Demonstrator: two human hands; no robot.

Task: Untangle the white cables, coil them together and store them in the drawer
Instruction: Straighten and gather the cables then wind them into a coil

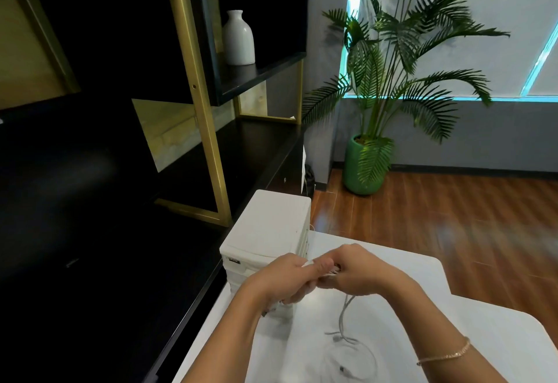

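Note:
My left hand [280, 280] and my right hand [359, 271] meet above the white table [471, 316], both gripping the white cables [344, 319] between them. A bundle of cable shows at the fingertips. Loose strands hang down from my right hand and curl on the table, with a connector end lying near the front. The small white drawer unit [268, 225] stands just behind my left hand at the table's left edge. Its drawer fronts are mostly hidden by my left hand.
A black and gold shelf [193, 128] runs along the left with a white vase [238, 39] on it. A potted palm in a green pot [363, 168] stands on the wooden floor [453, 219] beyond the table.

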